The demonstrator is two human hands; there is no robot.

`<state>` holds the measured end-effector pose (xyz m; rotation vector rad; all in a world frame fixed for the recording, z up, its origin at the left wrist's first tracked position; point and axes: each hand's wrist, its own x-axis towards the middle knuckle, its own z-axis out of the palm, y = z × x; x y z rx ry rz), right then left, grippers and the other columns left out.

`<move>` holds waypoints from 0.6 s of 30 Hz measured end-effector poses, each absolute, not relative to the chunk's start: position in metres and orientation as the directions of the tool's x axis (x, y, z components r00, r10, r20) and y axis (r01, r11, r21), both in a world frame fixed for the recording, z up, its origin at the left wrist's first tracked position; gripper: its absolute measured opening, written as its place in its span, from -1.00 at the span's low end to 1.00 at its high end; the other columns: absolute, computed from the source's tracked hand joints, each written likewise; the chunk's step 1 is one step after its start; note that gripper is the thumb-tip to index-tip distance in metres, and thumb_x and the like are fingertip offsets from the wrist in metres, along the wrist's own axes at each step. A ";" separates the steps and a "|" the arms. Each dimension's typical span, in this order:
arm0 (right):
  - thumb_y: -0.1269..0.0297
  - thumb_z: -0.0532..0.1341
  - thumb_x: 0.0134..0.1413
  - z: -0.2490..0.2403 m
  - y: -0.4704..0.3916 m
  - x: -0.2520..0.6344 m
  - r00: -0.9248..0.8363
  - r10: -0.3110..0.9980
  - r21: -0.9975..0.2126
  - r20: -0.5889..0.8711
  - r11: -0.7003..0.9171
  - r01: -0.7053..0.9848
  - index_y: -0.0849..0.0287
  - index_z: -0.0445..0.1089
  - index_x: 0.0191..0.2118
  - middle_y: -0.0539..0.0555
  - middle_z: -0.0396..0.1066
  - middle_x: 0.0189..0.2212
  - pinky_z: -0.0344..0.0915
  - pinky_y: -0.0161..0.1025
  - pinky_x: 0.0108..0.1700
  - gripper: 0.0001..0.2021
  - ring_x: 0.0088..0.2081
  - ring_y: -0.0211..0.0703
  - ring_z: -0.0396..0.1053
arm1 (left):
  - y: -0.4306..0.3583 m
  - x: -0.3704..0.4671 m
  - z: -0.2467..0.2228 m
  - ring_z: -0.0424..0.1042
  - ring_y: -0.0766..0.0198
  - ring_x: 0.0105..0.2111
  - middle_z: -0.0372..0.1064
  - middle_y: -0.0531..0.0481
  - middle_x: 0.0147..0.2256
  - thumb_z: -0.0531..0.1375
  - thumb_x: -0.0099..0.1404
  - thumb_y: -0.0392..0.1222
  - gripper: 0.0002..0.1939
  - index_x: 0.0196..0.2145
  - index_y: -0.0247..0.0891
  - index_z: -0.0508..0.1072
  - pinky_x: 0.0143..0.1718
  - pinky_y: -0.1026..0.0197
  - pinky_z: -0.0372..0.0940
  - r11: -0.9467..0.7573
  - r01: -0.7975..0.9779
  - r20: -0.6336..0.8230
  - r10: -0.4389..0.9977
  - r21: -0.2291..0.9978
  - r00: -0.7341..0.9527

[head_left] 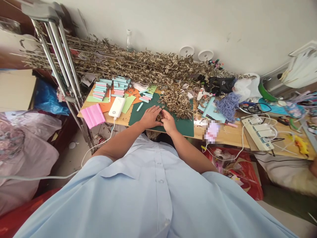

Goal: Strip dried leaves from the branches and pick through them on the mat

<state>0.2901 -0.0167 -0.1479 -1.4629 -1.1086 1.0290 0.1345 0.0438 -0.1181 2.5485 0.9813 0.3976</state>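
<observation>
My left hand (150, 117) lies over the green cutting mat (135, 116) with its fingers stretched out, beside a small bunch of dried leaves (159, 117). From the other side my right hand (168, 122) curls its fingers round these leaves, and the two hands almost meet. What lies under the palms is hidden. Just beyond my right hand, a heap of loose dried leaves (177, 103) covers part of the mat. One short pale-blue paper roll (140, 106) lies on the mat left of my hands, with a few blue and pink rolls (145, 98) behind it.
Stacked paper rolls (100, 89), a white power bank (117, 107) and pink paper (93, 115) lie left. Long dried stalks (119, 62) line the wall. Crutches (58, 43) stand far left. Rightward are a phone (212, 132), purple cord (228, 105) and a power strip (260, 134).
</observation>
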 end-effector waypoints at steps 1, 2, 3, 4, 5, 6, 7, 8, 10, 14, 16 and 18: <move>0.44 0.09 -0.07 -0.148 -0.015 0.289 0.200 0.978 -0.995 -0.051 -0.068 0.079 0.19 0.25 0.38 0.16 0.31 0.34 0.21 0.07 0.41 -0.21 0.36 0.02 0.28 | 0.044 0.136 -0.120 0.05 -0.22 0.43 0.11 -0.33 0.41 0.40 0.21 0.12 -0.07 0.41 -0.27 0.22 0.41 -0.24 0.02 -0.687 0.572 0.143 0.687 0.448 0.713; 0.44 0.09 -0.08 -0.147 -0.014 0.290 0.180 0.983 -0.997 -0.039 -0.049 0.051 0.19 0.28 0.36 0.16 0.33 0.33 0.23 0.08 0.39 -0.22 0.35 0.01 0.30 | 0.045 0.137 -0.123 0.11 -0.23 0.40 0.15 -0.34 0.39 0.39 0.23 0.09 -0.13 0.38 -0.28 0.26 0.38 -0.24 0.07 -0.692 0.563 0.162 0.684 0.452 0.711; 0.43 0.09 -0.08 -0.147 -0.014 0.292 0.173 0.984 -0.998 -0.031 -0.040 0.047 0.18 0.32 0.33 0.16 0.37 0.30 0.25 0.08 0.38 -0.26 0.32 0.02 0.34 | 0.046 0.138 -0.125 0.16 -0.23 0.37 0.20 -0.35 0.36 0.37 0.25 0.04 -0.22 0.34 -0.28 0.32 0.35 -0.23 0.12 -0.698 0.552 0.181 0.680 0.456 0.710; 0.42 0.09 -0.06 -0.146 -0.015 0.295 0.183 0.983 -0.997 -0.026 -0.039 0.069 0.18 0.38 0.27 0.16 0.42 0.26 0.27 0.10 0.36 -0.32 0.29 0.02 0.38 | 0.048 0.138 -0.127 0.22 -0.22 0.33 0.26 -0.34 0.32 0.35 0.28 0.00 -0.33 0.28 -0.27 0.39 0.31 -0.22 0.17 -0.704 0.542 0.199 0.676 0.459 0.710; 0.40 0.10 -0.02 -0.145 -0.015 0.299 0.206 0.978 -0.992 -0.016 -0.041 0.120 0.18 0.44 0.21 0.17 0.47 0.21 0.27 0.11 0.36 -0.39 0.25 0.03 0.41 | 0.049 0.138 -0.129 0.27 -0.20 0.29 0.32 -0.33 0.28 0.32 0.31 -0.05 -0.45 0.21 -0.26 0.45 0.27 -0.21 0.21 -0.710 0.531 0.215 0.670 0.463 0.710; 0.38 0.10 0.03 -0.144 -0.015 0.305 0.237 0.971 -0.981 0.007 -0.040 0.192 0.17 0.49 0.14 0.16 0.50 0.17 0.25 0.13 0.37 -0.47 0.23 0.03 0.43 | 0.051 0.138 -0.130 0.32 -0.17 0.24 0.37 -0.32 0.22 0.27 0.34 -0.11 -0.56 0.14 -0.24 0.51 0.24 -0.20 0.25 -0.716 0.520 0.228 0.665 0.467 0.711; 0.36 0.11 0.07 -0.143 -0.014 0.311 0.262 0.964 -0.962 0.041 -0.033 0.272 0.15 0.53 0.08 0.15 0.51 0.16 0.22 0.13 0.39 -0.53 0.23 0.02 0.42 | 0.052 0.137 -0.131 0.36 -0.14 0.19 0.42 -0.31 0.16 0.22 0.37 -0.17 -0.65 0.08 -0.24 0.54 0.21 -0.18 0.27 -0.720 0.510 0.238 0.660 0.470 0.713; 0.34 0.11 0.11 -0.142 -0.012 0.317 0.273 0.959 -0.939 0.077 -0.022 0.343 0.14 0.55 0.06 0.14 0.50 0.17 0.19 0.12 0.41 -0.57 0.25 0.01 0.40 | 0.054 0.137 -0.132 0.39 -0.12 0.14 0.45 -0.31 0.10 0.16 0.39 -0.22 -0.70 0.03 -0.24 0.56 0.19 -0.16 0.28 -0.725 0.503 0.245 0.655 0.471 0.715; 0.32 0.13 0.15 -0.140 -0.005 0.325 0.250 0.961 -0.906 0.117 0.000 0.423 0.10 0.55 0.09 0.11 0.45 0.23 0.17 0.07 0.42 -0.58 0.30 -0.01 0.34 | 0.059 0.137 -0.133 0.43 -0.07 0.05 0.49 -0.30 -0.02 0.07 0.41 -0.29 -0.68 -0.02 -0.26 0.57 0.17 -0.12 0.30 -0.731 0.499 0.251 0.649 0.465 0.718; 0.22 0.20 0.20 -0.139 0.015 0.326 0.179 0.982 -0.926 0.058 -0.014 0.377 0.08 0.50 0.18 0.09 0.42 0.26 0.21 0.04 0.39 -0.55 0.30 0.00 0.35 | 0.068 0.140 -0.131 0.47 -0.05 -0.05 0.47 -0.29 -0.12 0.05 0.37 -0.32 -0.65 -0.01 -0.32 0.56 0.08 -0.06 0.37 -0.699 0.534 0.237 0.686 0.476 0.688; 0.13 0.19 0.24 -0.139 0.022 0.320 0.161 0.986 -0.947 0.052 -0.003 0.321 0.09 0.52 0.16 0.11 0.47 0.21 0.21 0.04 0.38 -0.57 0.26 0.00 0.39 | 0.070 0.143 -0.129 0.47 -0.05 -0.06 0.48 -0.29 -0.12 0.06 0.34 -0.34 -0.66 -0.04 -0.33 0.56 0.06 -0.05 0.38 -0.682 0.525 0.242 0.699 0.509 0.673; 0.04 0.18 0.27 -0.140 0.024 0.312 0.181 0.982 -0.963 0.060 0.009 0.269 0.13 0.55 0.12 0.14 0.52 0.15 0.23 0.05 0.36 -0.57 0.22 0.01 0.43 | 0.070 0.146 -0.127 0.48 -0.03 -0.04 0.49 -0.26 -0.11 0.06 0.33 -0.34 -0.67 -0.07 -0.33 0.57 0.08 -0.03 0.38 -0.655 0.495 0.267 0.718 0.571 0.643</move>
